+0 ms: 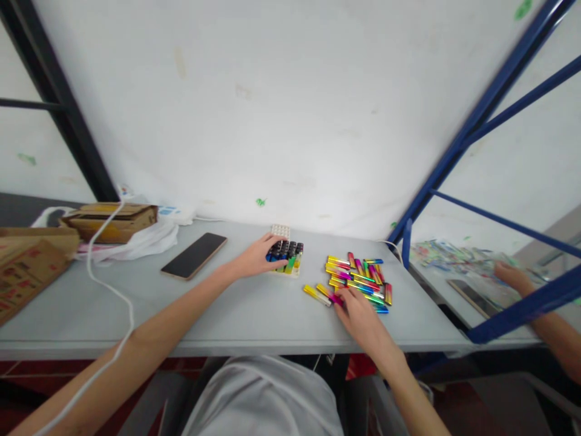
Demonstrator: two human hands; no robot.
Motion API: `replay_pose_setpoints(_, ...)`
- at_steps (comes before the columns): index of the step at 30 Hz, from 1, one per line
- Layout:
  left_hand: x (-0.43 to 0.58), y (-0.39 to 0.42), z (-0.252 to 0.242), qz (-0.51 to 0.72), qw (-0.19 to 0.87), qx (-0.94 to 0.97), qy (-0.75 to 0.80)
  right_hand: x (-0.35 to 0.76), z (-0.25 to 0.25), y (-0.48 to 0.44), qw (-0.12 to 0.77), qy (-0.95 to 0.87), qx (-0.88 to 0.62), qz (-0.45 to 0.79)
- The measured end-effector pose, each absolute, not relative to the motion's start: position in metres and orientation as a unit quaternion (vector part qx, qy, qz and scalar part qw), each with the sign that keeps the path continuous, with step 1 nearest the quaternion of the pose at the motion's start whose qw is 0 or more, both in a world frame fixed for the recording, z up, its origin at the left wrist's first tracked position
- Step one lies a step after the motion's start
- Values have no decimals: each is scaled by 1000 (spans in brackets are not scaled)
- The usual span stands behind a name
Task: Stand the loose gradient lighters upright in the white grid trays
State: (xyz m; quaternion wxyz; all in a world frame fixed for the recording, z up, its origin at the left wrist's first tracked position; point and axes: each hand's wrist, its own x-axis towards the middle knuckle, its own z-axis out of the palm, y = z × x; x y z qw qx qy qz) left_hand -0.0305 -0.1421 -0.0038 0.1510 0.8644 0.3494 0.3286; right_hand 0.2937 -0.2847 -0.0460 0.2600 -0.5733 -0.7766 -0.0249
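Note:
A white rack stands on the table, packed with upright shiny tubes that have black tops. My left hand is closed around the left side of the rack, thumb at the front and fingers over the back. To the right lies a loose pile of slim metallic tubes in yellow, pink, green, blue and red. At the pile's near left edge, my right hand pinches a pink and yellow tube. The fingertips partly hide it. A yellow and silver tube lies just left of it.
Behind the rack is a white perforated block. A phone lies left of my left hand. Cardboard boxes, a plastic bag and a white cable are further left. Blue metal bars stand at the right; a co-worker's hand is beyond.

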Motion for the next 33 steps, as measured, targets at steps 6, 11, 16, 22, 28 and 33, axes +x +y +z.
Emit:
replay_pose_setpoints(6, -31, -142, -3, 328, 143, 865, 351, 304, -16, -260, 374, -745, -543, 100)
replay_pose_setpoints(11, -30, -144, 0, 324, 148, 864, 356, 310, 13, -221, 525, -637, -506, 250)
replay_pose_setpoints(16, -29, -145, 1, 323, 148, 862, 360, 303, 26, -197, 606, -559, -446, 349)
replay_pose_setpoints(22, -29, -143, -1, 321, 142, 864, 361, 287, 8, -194, 500, -672, -470, 279)
replay_pose_setpoints(28, -31, -139, -5, 329, 138, 865, 354, 258, -17, -183, 376, -786, -471, 137)
replay_pose_setpoints(33, -32, -138, -5, 320, 140, 868, 354, 285, -4, -199, 354, -804, -477, 42)
